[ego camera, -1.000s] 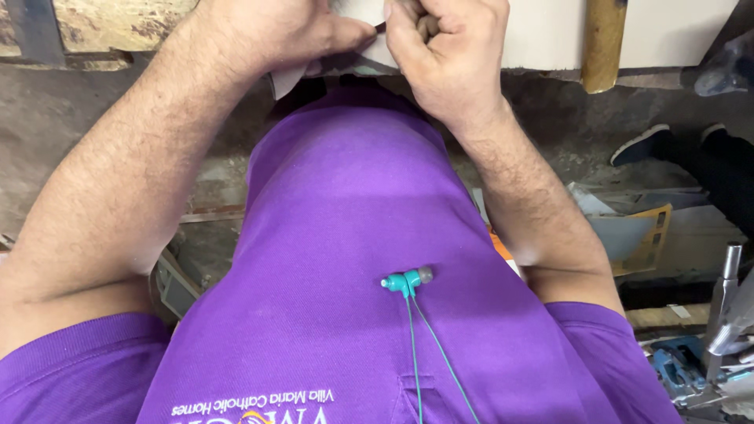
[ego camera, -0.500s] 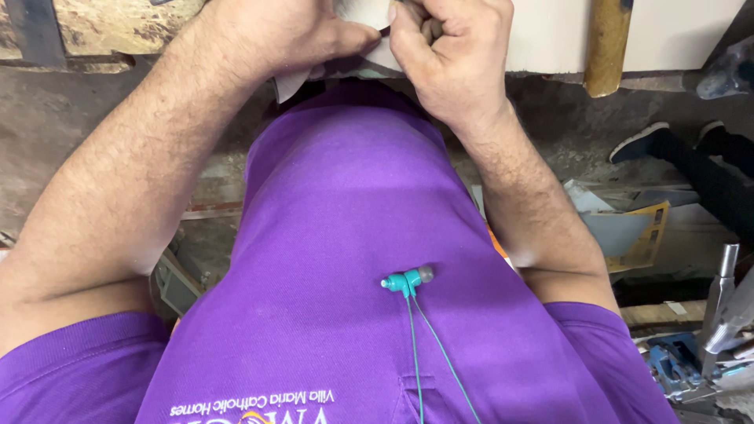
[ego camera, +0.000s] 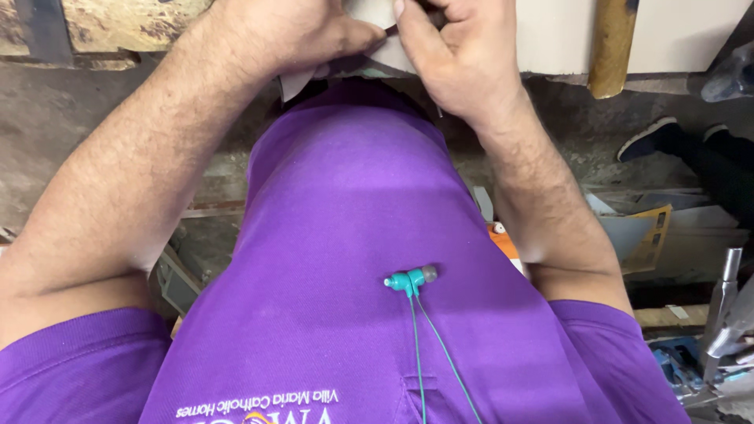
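Paper — a pale, stiff sheet [ego camera: 369, 59] — sits at the top of the view, held just above the person's chest between both hands. The left hand [ego camera: 290, 31] pinches its left part, thumb on top and the other fingers curled out of sight beneath; the right hand [ego camera: 459, 67] closes on the right part, thumb tip pressed down near the sheet's upper edge. Both grips look firm, with the fingers shut on the sheet, though most of it is hidden by the hands and cut off by the frame. A loose corner of the sheet hangs below the left thumb.

Judging by the two thumbs set close together, the step in hand is a fold, tear or peel along the line between them; which of these cannot be told. The next move would call for the thumbs to work against each other while the curled fingers keep the sheet from slipping.

Below the hands the purple shirt [ego camera: 369, 259] fills the middle, with teal earbuds [ego camera: 410, 280] dangling on their cord. Behind lies a white panel [ego camera: 550, 35] with a wooden handle [ego camera: 611, 47] across it. Down on the dusty floor [ego camera: 78, 133] — dark shoes [ego camera: 650, 137], yellow cardboard [ego camera: 653, 235] and metal tools [ego camera: 726, 314] at the right edge.
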